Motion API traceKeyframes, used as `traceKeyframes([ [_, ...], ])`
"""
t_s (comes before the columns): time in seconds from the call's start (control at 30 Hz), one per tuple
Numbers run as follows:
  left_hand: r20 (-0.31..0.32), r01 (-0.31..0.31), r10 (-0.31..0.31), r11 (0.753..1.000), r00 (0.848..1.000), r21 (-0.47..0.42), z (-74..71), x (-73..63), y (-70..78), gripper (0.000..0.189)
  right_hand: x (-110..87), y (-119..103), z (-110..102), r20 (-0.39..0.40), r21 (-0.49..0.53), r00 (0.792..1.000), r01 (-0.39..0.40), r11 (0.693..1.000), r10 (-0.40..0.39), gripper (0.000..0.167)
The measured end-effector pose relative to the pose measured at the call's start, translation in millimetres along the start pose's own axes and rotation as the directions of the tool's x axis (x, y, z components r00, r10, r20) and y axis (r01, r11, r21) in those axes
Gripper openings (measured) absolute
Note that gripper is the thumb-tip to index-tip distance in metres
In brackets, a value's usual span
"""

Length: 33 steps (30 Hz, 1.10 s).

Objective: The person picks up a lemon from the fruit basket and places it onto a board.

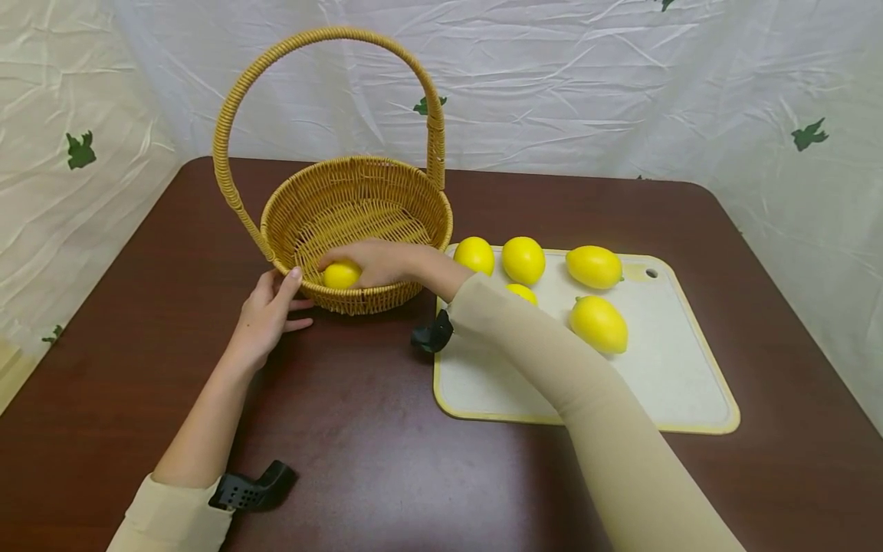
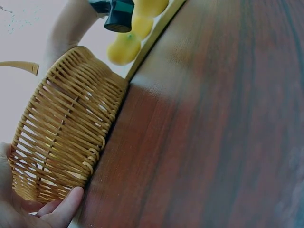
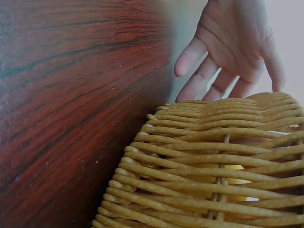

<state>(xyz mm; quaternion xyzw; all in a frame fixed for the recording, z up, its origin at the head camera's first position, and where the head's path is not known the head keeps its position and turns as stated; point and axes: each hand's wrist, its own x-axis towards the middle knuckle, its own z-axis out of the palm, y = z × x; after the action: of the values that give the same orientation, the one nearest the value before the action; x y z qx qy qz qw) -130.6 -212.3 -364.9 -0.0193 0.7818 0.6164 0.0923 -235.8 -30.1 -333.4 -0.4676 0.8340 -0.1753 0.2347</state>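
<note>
A wicker basket [image 1: 386,299] with a tall arched handle stands on the table. My right hand [image 1: 382,261] reaches over its near rim and holds a yellow lemon [image 1: 342,274] low inside, near the basket's floor. Only slivers of yellow show through the weave in the right wrist view. At the basket's near left side is my left hand [image 1: 265,318], its thumb at the rim and its fairly straight fingers [image 2: 66,209] against the outer wall. In the right wrist view the left hand [image 3: 232,42] appears behind the woven wall [image 3: 204,152].
To the basket's right lies a white cutting board [image 1: 662,376] with a yellow edge, bearing several lemons [image 1: 599,324], one partly hidden by my right arm. The dark wooden table [image 1: 386,445] extends in front. Pale, wrinkled cloth [image 1: 586,92] hangs behind.
</note>
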Motion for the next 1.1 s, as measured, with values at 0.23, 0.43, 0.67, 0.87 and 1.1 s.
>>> traceKeyframes([
  [0.23, 0.006, 0.001, -0.001, 1.0, 1.0, 0.0, 0.2, 0.0, -0.6, 0.079, 4.0, 2.0, 2.9, -0.024, -0.081, 0.999, 0.041, 0.996, -0.043, 0.044],
  [0.43, 0.005, -0.009, 0.009, 1.0, 1.0, 0.002, -1.0, 0.6, -1.5, 0.08, 4.1, 0.6, 2.5, -0.062, -0.116, 0.996, 0.063, 0.991, -0.071, 0.046],
  [0.67, 0.001, -0.005, 0.005, 1.0, 1.0, 0.012, -1.8, 0.5, -2.0, 0.084, 4.5, 0.0, 3.5, -0.075, -0.139, 0.992, 0.089, 0.986, -0.1, 0.038],
  [0.87, 0.001, 0.001, -0.001, 1.0, 1.0, 0.011, -1.3, 0.5, -1.8, 0.085, 4.2, -1.0, 3.9, -0.075, -0.16, 0.994, 0.065, 0.985, -0.078, 0.037],
  [1.1, -0.002, -0.002, 0.002, 1.0, 1.0, 0.015, -1.5, 0.5, -1.3, 0.086, 3.9, -1.6, 3.1, -0.094, -0.182, 0.995, 0.021, 0.983, -0.038, 0.038],
])
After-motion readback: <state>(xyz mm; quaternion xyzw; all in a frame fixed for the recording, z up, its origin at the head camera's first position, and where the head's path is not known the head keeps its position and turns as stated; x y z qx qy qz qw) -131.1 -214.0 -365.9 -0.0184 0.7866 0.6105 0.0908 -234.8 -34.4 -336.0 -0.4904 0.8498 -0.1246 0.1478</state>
